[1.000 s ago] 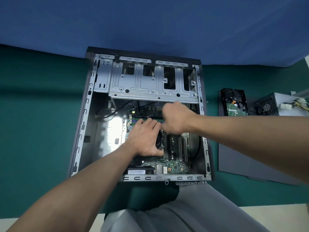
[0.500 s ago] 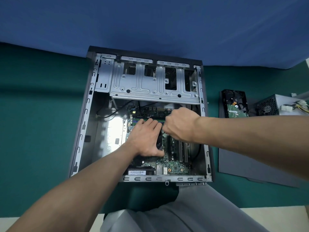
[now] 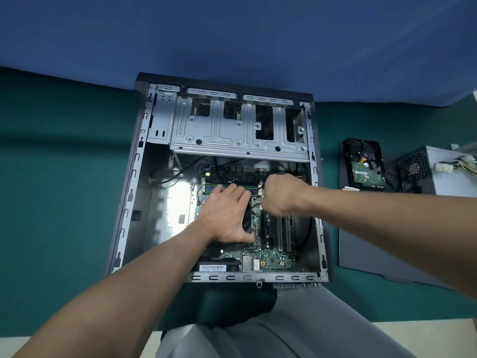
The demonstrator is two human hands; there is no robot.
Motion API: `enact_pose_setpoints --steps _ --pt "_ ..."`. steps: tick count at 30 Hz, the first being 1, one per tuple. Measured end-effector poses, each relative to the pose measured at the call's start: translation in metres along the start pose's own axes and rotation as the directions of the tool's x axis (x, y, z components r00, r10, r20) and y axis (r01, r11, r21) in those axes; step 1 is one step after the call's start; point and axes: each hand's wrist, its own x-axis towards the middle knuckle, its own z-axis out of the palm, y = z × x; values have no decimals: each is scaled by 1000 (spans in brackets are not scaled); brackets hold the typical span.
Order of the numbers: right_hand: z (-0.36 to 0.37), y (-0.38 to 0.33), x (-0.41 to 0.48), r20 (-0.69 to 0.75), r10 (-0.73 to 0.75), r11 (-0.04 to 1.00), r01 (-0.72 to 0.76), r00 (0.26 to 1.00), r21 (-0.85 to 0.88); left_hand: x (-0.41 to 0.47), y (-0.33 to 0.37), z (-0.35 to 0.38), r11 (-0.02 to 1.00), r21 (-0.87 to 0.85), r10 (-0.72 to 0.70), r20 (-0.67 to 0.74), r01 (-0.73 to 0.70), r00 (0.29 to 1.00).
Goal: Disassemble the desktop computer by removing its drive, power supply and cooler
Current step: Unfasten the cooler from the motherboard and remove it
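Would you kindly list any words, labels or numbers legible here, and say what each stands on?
No text is legible.
Barcode sticker at the near edge of the computer case: print too small to read.
White label on the circuit board of the hard drive: blurred.
Motherboard markings: too small.

— We see dull, bare sheet metal on the drive cage [image 3: 227,135].
— We do; the table cover [image 3: 64,177] looks like matt green cloth, the power supply [image 3: 418,169] perforated grey metal.
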Motion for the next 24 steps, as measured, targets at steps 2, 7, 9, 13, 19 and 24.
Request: enact_pose_setpoints --steps 2,7,9,13,19,24 --pt "0 0 -6 -43 -269 839 212 962 -500 0 0 0 1000 6 -8 15 8 1000" --pt "-1 -8 -4 -38 -468 764 382 883 -520 0 1 0 1000 1 -26 27 26 999" --pt "-5 -7 4 -121 -254 966 245 960 -82 0 1 0 1000 18 -22 23 21 999" --pt "-6 -7 11 44 244 750 -217 969 625 -1 1 -1 999 34 -10 -3 10 1000" --pt "-20 -2 14 141 161 886 -206 977 416 -1 0 -3 999 38 -2 10 1 1000" --pt "-22 5 1 38 -322 871 311 946 -381 0 0 -2 1000 30 1 12 -2 1000"
